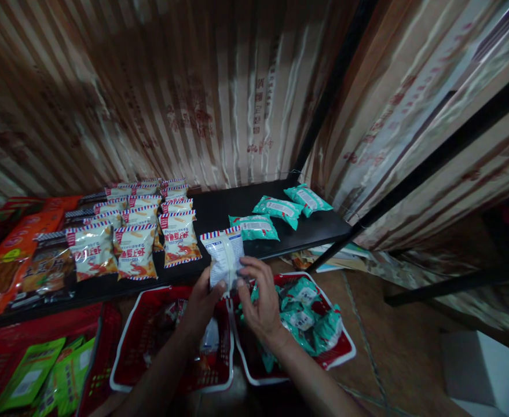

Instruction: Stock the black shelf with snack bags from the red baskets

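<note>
Packet (223, 255) pinched by my left hand (201, 307), right hand (263, 302) fingertips at its edge, grip unclear, over where two red baskets (227, 343) meet; slick film could slip if the pinch loosens, spilling it below.

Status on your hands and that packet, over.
Left hand gripping snack packet, small print showing. Right hand at its edge. Three teal packs on the shelf beyond.

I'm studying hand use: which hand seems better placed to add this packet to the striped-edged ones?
Probably the left hand: it holds the packet on the side nearer the striped-edged packets; the right hand is farther.
</note>
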Demonstrator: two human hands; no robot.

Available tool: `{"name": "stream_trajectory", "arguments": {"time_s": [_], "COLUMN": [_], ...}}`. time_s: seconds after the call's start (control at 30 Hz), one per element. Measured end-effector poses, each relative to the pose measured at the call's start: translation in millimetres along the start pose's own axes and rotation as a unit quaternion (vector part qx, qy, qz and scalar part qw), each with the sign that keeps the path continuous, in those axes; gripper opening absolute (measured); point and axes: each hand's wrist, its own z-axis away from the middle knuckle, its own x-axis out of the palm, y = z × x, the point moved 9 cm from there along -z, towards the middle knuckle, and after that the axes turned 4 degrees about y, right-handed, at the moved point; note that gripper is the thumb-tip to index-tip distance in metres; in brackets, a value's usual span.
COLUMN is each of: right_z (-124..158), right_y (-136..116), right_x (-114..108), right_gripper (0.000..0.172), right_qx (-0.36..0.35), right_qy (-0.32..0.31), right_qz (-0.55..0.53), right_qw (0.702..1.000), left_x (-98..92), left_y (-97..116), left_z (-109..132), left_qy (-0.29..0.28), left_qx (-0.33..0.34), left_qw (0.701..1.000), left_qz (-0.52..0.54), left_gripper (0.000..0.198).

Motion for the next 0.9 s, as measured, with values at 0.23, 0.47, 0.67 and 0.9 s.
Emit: {"name": "stream_trajectory", "arguments": {"time_s": [0.23, 0.47, 0.67, 0.9], "right_z": [11.9, 10.9, 8.3, 8.7], "right_y": [98.0, 94.9, 98.9, 98.5], "right_x": [3.0, 18.9, 15.8, 18.0], "right_gripper": [0.048, 0.033, 0.032, 0.031], "right_qx": [0.45, 0.51, 0.517, 0.516], "right_qy": [0.098, 0.057, 0.124, 0.147], "right_qz": [-0.314, -0.416, -0.414, -0.398], "right_qw": [0.83, 0.751, 0.739, 0.744], "left_x": [-8.7, -8.7, -13.8, -17.8], "left_y": [-24.8, -15.7, -23.5, -30.3], "left_z": [13.9, 14.6, 15.5, 22.6], "left_qy": [-0.021, -0.051, -0.03, -0.028], "left_qx": [-0.095, -0.057, -0.095, -0.123], "left_qw": [0.992, 0.985, 0.978, 0.979], "left_qz": [-0.078, -0.156, -0.186, -0.159], "left_gripper": [0.051, 0.049, 0.037, 0.036]}}
